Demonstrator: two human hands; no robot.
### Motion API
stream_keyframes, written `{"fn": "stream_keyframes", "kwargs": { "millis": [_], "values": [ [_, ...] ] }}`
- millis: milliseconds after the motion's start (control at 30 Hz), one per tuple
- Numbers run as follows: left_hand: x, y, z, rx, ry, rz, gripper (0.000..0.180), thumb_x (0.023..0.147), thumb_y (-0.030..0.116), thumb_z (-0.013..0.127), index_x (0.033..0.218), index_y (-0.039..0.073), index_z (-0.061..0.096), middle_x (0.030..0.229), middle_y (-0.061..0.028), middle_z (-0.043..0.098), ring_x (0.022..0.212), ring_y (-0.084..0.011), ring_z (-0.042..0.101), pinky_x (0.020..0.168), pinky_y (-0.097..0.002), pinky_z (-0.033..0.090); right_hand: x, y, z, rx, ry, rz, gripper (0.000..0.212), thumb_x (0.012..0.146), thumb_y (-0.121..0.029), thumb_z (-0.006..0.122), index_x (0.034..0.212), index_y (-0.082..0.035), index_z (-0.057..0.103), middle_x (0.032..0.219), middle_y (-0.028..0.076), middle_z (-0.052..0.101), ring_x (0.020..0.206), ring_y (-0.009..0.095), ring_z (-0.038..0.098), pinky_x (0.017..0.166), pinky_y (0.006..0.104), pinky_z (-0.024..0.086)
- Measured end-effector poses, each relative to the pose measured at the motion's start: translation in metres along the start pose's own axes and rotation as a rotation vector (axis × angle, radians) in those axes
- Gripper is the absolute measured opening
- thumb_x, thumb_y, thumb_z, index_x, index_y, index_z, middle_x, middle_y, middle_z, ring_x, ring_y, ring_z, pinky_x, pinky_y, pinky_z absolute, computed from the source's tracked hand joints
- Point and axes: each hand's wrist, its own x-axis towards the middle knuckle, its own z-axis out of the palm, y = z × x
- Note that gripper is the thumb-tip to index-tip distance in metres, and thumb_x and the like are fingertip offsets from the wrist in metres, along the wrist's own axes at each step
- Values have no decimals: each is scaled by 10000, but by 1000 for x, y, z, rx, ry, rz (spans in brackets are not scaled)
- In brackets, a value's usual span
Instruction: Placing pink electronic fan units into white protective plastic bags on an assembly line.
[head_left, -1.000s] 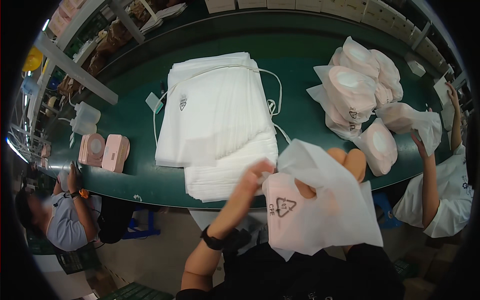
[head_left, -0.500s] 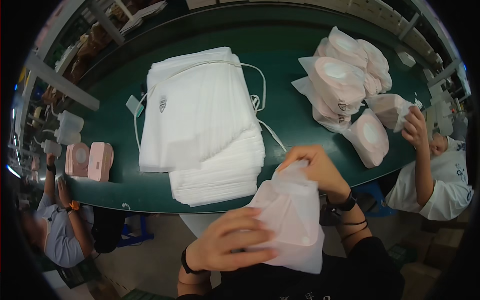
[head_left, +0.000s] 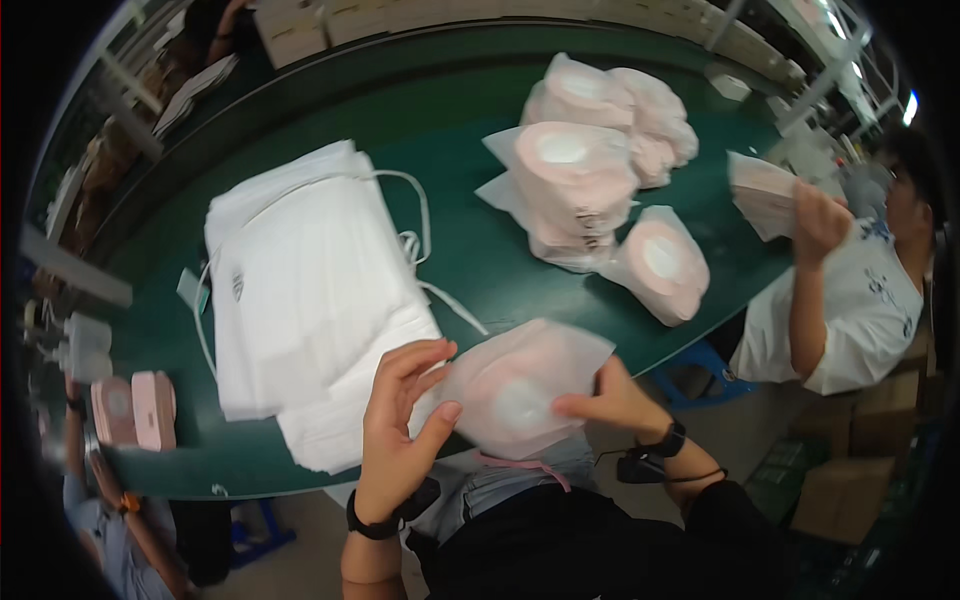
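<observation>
Fingers of left hand (head_left: 398, 432) and right hand (head_left: 612, 403) now grasp the bagged pink item (head_left: 512, 392), lowered to the green table (head_left: 470, 240) edge.

Bagged pink item (head_left: 515, 400): round, pale pink w/ lighter centre, inside thin translucent white bag. Blurred, so detail unclear. Held flat-ish, slightly tilted, at near edge of green table (head_left: 470, 250), partly past the edge. Left hand (head_left: 400, 430) grips bag's left side, fingers spread over top. Right hand (head_left: 610, 400) pinches right side, thumb on bag. Bag corners stick out loose, top right corner pointed.
</observation>
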Motion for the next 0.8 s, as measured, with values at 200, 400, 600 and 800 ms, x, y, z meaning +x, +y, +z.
{"fn": "stream_keyframes", "kwargs": {
  "millis": [200,400,600,800],
  "values": [
    [1,17,-80,455,28,109,311,824,-28,549,1133,-12,517,1154,-117,500,1072,-217,529,889,-328,465,-22,9,-83,92,277,82,532,804,-262,658,1219,20,484,1094,79,582,972,165,559,836,297,454],
    [-6,32,-213,1043,448,194,279,814,34,600,1084,-4,544,1102,-140,541,1021,-234,549,851,-313,458,-24,57,-239,7,413,125,609,834,-259,609,1308,57,393,1208,166,509,1073,244,503,915,326,403],
    [-14,49,-374,1746,880,392,602,738,208,702,1247,23,439,1201,-180,484,1135,-353,451,968,-399,356,8,55,-315,-505,869,-98,584,896,-329,570,1309,50,408,1272,171,477,1132,238,478,947,318,386],
    [-33,40,-374,1745,811,-404,923,563,330,808,1322,63,356,1233,-207,446,1135,-400,426,980,-479,329,-12,40,-249,-675,1131,-486,430,954,-231,486,1302,16,431,1292,153,480,1142,199,485,982,311,372]
  ]
}}
